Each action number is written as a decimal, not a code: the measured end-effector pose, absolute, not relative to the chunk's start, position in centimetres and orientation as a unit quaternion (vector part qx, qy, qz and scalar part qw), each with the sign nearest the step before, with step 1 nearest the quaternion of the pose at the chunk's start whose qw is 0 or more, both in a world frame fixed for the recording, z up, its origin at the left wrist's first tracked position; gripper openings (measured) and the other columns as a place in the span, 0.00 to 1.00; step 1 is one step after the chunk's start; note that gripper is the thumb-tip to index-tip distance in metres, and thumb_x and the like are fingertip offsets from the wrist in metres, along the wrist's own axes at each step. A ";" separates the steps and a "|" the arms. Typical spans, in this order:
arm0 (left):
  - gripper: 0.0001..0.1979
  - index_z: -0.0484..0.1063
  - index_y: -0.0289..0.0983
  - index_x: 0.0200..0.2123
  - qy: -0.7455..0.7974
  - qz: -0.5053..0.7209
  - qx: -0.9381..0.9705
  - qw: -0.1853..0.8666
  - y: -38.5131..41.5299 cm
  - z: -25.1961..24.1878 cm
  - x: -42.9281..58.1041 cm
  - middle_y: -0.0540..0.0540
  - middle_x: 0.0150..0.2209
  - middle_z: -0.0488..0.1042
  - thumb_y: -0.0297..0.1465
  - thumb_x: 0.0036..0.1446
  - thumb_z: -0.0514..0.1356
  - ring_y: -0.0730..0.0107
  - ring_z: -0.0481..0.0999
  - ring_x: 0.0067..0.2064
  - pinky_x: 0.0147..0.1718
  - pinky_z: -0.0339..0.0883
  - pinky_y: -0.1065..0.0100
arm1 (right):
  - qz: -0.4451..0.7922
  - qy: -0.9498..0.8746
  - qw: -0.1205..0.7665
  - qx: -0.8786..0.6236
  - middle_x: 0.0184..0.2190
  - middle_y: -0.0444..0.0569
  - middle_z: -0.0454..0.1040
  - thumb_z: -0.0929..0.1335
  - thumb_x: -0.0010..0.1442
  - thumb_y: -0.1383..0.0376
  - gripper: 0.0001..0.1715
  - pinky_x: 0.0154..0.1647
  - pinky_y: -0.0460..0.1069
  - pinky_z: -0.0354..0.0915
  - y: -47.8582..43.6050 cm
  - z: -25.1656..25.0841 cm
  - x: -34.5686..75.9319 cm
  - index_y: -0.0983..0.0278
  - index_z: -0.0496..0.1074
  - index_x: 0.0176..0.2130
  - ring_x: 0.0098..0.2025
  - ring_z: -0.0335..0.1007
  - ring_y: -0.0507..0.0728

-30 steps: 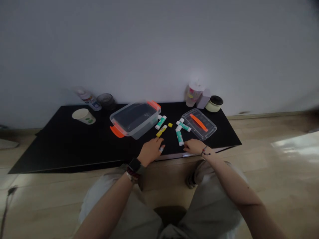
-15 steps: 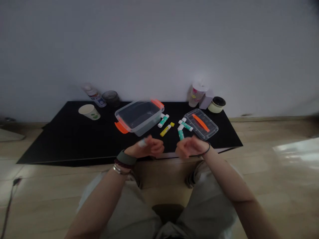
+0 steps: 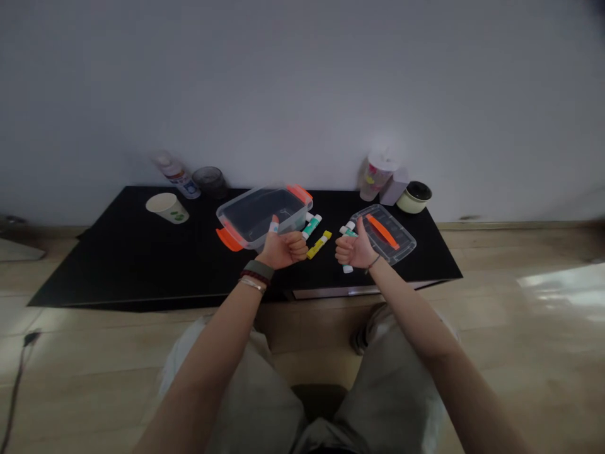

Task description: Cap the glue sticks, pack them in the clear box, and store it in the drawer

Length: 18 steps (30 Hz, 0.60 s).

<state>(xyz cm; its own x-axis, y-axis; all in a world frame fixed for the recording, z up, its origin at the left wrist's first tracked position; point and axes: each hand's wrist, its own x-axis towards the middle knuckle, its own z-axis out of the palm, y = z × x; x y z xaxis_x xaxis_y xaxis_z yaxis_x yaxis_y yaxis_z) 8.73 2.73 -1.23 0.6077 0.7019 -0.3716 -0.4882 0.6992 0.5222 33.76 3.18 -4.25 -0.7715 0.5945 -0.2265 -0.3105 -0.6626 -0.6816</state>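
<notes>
A plain pale grey wall [image 3: 302,75] fills the upper half of my view. Against it stands a low black surface [image 3: 132,265] on a light wooden floor [image 3: 520,353]. A pale baseboard [image 3: 510,221] runs along to my right, where a bright patch of light [image 3: 562,280] lies on the boards. A dark cable [image 3: 14,391] trails at far left.

yellow glue stick [image 3: 319,244] lying flat and slanted on the black table [image 3: 142,265], green-and-white glue stick [image 3: 311,226] just beside it, second green glue stick [image 3: 346,231] nearby, partly hidden
</notes>
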 end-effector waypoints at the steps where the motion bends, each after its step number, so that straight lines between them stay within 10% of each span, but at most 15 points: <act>1: 0.38 0.48 0.42 0.16 0.284 0.333 0.186 0.879 2.9 -1.4 8.7 0.52 0.15 0.47 0.69 0.51 0.32 0.74 0.48 0.18 0.17 0.47 0.67 | 0.885 -0.316 0.255 -0.228 0.13 0.38 0.45 0.41 0.52 0.25 0.44 0.17 0.45 0.43 3.2 -4.6 33.8 0.59 0.46 0.19 0.18 0.36 0.49; 18: 0.37 0.51 0.41 0.17 0.254 0.297 0.187 0.902 3.3 -3.4 9.6 0.53 0.17 0.46 0.67 0.55 0.36 0.73 0.49 0.19 0.18 0.50 0.68 | 0.900 -0.294 0.270 -0.176 0.15 0.38 0.46 0.41 0.50 0.24 0.46 0.18 0.45 0.45 3.4 -5.4 35.0 0.59 0.47 0.19 0.18 0.37 0.48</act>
